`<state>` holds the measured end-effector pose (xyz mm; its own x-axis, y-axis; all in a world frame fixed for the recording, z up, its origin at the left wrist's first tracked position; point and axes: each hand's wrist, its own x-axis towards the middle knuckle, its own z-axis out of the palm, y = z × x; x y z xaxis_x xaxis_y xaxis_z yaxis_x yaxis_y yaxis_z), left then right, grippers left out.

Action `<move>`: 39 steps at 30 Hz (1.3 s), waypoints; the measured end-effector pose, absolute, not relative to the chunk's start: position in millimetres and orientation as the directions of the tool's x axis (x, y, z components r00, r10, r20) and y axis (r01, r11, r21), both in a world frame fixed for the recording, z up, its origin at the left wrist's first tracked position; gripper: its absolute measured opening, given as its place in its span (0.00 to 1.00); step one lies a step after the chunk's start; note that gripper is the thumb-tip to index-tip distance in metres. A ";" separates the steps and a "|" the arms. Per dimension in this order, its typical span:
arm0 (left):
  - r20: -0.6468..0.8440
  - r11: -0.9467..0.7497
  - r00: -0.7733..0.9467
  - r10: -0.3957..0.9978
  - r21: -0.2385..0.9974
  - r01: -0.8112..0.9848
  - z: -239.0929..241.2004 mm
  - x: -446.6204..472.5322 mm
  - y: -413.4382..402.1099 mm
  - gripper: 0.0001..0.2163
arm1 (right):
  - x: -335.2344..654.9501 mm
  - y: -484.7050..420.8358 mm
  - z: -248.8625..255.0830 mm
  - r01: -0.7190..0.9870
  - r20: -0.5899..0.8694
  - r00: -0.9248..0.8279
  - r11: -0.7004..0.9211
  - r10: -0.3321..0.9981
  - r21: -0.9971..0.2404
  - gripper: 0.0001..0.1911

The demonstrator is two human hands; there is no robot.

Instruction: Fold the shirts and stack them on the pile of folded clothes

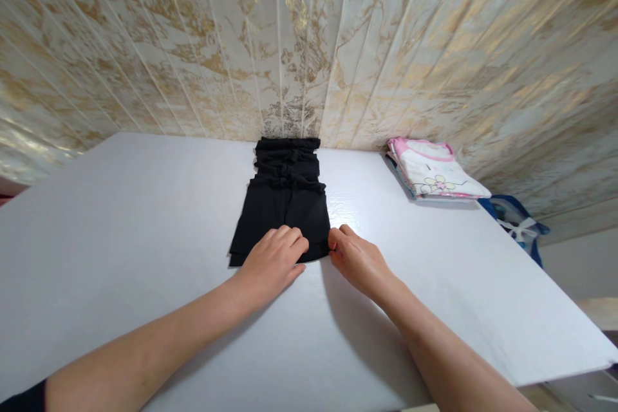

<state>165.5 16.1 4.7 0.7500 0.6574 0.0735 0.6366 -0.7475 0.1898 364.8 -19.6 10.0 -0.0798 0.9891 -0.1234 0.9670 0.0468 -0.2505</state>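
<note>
A black garment point(284, 203) lies on the white table, its far part bunched in several crosswise folds and its near part spread smooth. I cannot tell its exact kind. On the near edge rests my left hand point(277, 257), palm down, fingers bent over the fabric and thumb apart from them, just past the hem. My right hand point(357, 257) is closed at the near right corner, thumb and fingers pinching the edge of the cloth. The pinched bit is mostly hidden by the fingers.
The white table point(145, 219) runs back to a curtain point(203, 45) with gold patterning. Toward its back right edge sits a stack of folded clothes point(434, 170), topped by a white and pink shirt. Beyond that edge is a blue bag point(519, 222), lower down.
</note>
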 end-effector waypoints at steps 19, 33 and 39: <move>0.188 -0.589 0.574 0.797 0.453 0.669 -6.4 169.6 29.3 0.03 | 373.4 -12.1 12.8 0.753 -0.040 -0.039 0.002 0.998 -0.658 0.07; 0.223 -0.651 0.624 0.749 0.419 0.633 -6.3 169.9 33.3 0.02 | 339.9 -10.2 1.5 0.902 0.202 -0.233 0.289 0.951 -0.321 0.11; 0.129 -0.629 0.631 0.765 0.363 0.688 2.2 147.0 29.8 0.08 | 350.8 -5.1 -1.2 0.912 0.154 -0.210 0.250 0.965 -0.324 0.10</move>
<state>147.0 29.8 2.2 0.6311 0.7648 0.1294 0.6877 -0.6289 0.3627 350.8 -5.1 -1.2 -0.2099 0.9654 0.1545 0.9123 0.2502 -0.3242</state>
